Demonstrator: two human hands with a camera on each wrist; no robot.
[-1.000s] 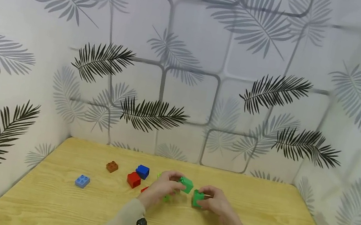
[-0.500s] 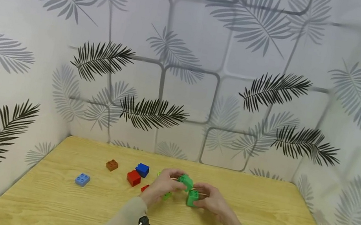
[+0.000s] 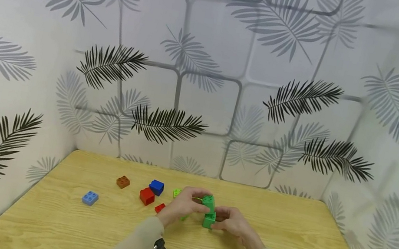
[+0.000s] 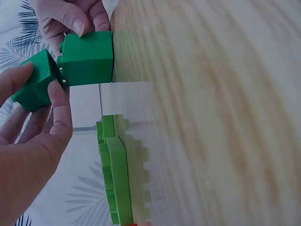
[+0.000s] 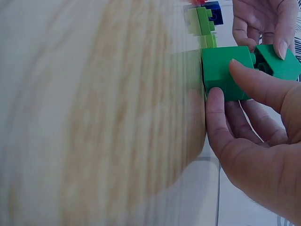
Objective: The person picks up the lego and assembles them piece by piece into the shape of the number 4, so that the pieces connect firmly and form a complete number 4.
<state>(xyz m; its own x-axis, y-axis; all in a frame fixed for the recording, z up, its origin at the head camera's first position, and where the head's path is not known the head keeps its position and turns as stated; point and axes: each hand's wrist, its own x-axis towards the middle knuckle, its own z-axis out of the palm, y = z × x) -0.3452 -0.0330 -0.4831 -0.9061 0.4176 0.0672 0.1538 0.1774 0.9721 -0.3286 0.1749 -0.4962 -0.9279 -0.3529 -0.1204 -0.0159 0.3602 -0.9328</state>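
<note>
Between its fingers and thumb my left hand [image 3: 186, 205] pinches a green brick [image 4: 36, 84]. This brick is tilted over the studs of a second green brick [image 5: 222, 70], its edge against them and its hollow underside partly showing in the right wrist view. The second brick stands upright on the table, and the thumb and fingers of my right hand [image 3: 236, 224] hold it at its sides. Light green bricks [image 4: 115, 181] lie near my left hand, which partly hides them in the head view.
Left of my hands on the wooden table [image 3: 282, 244] lie a small red brick [image 3: 159, 208], a larger red brick [image 3: 147, 196], a dark blue brick [image 3: 156, 187], a brown brick [image 3: 123, 181] and a light blue brick [image 3: 90, 198]. A leaf-patterned wall [image 3: 207, 99] stands behind.
The right hand has moved left with the lower green brick, under the other one. My left hand has turned its brick, and the two bricks, apart before, now meet.
</note>
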